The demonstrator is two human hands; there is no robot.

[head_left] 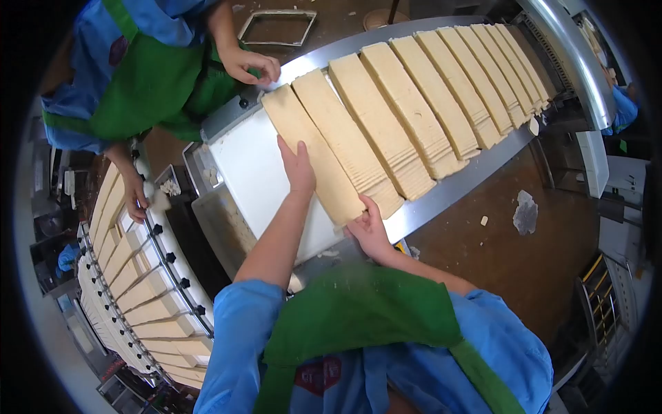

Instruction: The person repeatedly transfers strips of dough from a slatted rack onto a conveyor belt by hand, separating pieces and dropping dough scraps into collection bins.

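A view from above, looking down over a person's blue sleeves and green apron [358, 310] at a white conveyor belt [252, 172] that runs diagonally from lower left to upper right.

A row of long, pale wafer stacks lies side by side across the belt, each stack made of thin layered sheets. The nearest wafer stack [314, 155] is at the lower-left end of the row, touching its neighbour, the second stack [352, 141], along one long edge.

The left hand [296, 165] rests open and flat, fingers extended, against the free long side of the nearest stack, about halfway along it. The right hand [369, 228] curls around the stack's near end at the belt's metal edge [441, 196], fingers wrapped under the corner; how firmly it grips is hard to tell from this angle.

The farther stacks [469, 90] continue up the belt towards a curved metal machine housing [579, 62].

At the upper left stands a co-worker in the same blue and green. One co-worker's hand [252, 65] rests on the far corner of the belt frame; the other hand [134, 196] reaches down to a second line of wafer stacks [131, 290] at the lower left.

Crumbs [525, 212] lie on the brown floor [496, 262] to the right.
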